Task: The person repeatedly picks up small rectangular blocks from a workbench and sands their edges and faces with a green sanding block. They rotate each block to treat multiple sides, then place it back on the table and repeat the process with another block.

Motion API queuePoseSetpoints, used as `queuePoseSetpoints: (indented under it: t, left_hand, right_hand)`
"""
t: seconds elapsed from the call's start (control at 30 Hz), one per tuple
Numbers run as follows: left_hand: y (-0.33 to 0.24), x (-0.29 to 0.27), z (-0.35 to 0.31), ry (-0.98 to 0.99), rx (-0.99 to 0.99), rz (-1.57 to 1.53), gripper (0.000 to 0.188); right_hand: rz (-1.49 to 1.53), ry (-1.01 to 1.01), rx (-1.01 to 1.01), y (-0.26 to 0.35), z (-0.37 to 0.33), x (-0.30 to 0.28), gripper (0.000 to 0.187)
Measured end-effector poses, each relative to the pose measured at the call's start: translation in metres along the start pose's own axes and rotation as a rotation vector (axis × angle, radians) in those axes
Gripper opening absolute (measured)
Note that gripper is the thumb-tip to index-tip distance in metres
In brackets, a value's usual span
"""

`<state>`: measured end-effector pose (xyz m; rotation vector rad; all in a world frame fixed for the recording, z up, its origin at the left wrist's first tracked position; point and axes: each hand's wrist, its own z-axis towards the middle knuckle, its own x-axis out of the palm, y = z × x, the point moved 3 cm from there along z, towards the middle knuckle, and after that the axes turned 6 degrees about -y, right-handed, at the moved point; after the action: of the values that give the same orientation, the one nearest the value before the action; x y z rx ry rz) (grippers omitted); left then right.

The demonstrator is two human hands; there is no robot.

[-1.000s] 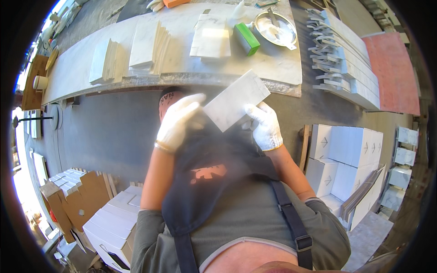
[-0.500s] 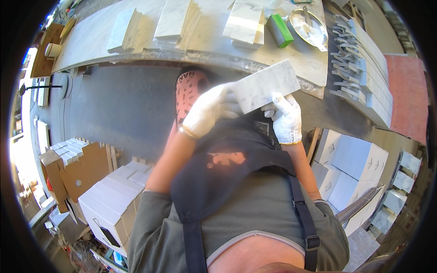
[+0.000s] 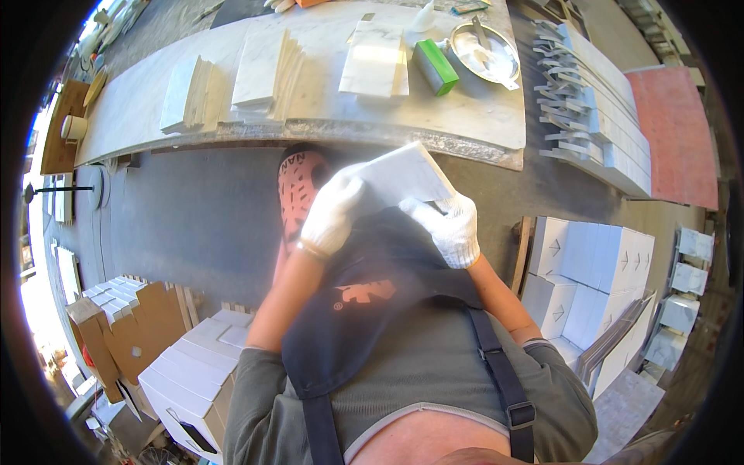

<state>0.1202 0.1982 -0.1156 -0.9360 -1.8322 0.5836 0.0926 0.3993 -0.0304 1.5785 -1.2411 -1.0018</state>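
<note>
Both my hands wear white knit gloves. Between them, in front of my dark apron, is a rectangular marble tile [image 3: 401, 177], white with grey, tilted so that its pale far and right edges show. My left hand [image 3: 335, 208] grips the tile's left end, with its fingers partly hidden. At the near right corner my right hand [image 3: 449, 226] holds on, thumb along the near edge and the other fingers mostly out of sight. On the bench [image 3: 310, 143] beyond stand a short stack of marble tiles [image 3: 376, 62], a green block [image 3: 435, 68] and a round metal dish of white paste [image 3: 484, 58] with a spatula in it.
Leaning marble tile stacks [image 3: 260, 70] line the bench further left. Long stone pieces with metal clamps [image 3: 562, 108] lie to the right, beside a reddish board [image 3: 673, 132]. White cartons [image 3: 593, 263] stand near my right elbow, and more white boxes [image 3: 190, 368] at my left.
The tile has tilted and turned, now showing its edges, and sits further left and lower. My right hand has moved left with it. The bench appears shifted left in view.
</note>
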Motion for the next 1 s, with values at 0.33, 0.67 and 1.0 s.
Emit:
queuePoseSetpoints:
  t: [0.33,0.67,1.0]
  left_hand:
    - [-0.022,-0.009,0.002,-0.119,0.174,0.283,0.032]
    - [-0.064,-0.014,-0.014,-0.176,0.149,0.327,0.037]
    - [-0.061,-0.013,-0.012,-0.181,0.146,0.302,0.036]
  right_hand:
    - [0.145,0.026,0.102,-0.007,0.002,-0.004,0.030]
    - [0.258,0.194,0.239,-0.018,0.005,0.000,0.028]
    - [0.254,0.199,0.265,-0.014,0.005,0.001,0.031]
